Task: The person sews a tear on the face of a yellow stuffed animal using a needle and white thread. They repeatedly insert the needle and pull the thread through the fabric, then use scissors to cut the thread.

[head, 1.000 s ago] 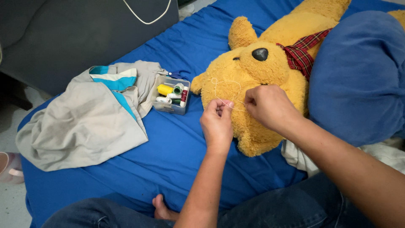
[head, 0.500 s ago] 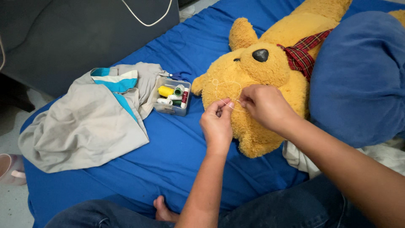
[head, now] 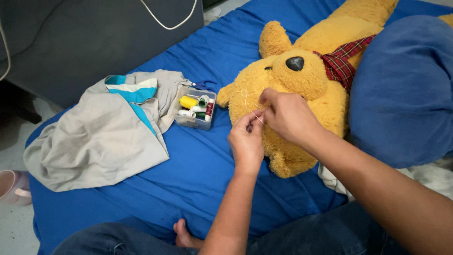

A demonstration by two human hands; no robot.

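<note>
Against the yellow plush bear's point(head: 302, 89) head, your left hand point(head: 246, 139) and right hand point(head: 289, 115) meet fingertip to fingertip — both pinched on a pale thread point(head: 252, 101) looping toward 11 o'clock, right hand nearer the bear.

on my blue sheet point(head: 188, 174) lie a grey-and-teal garment point(head: 96, 137), a clear box of thread spools point(head: 195, 109), and a dark blue pillow point(head: 401, 89).

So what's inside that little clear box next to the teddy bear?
The clear box holds spools of thread: a yellow one, a green one, a white one and a dark red one. Anything beneath the spools is covered, so I can't tell.
</note>
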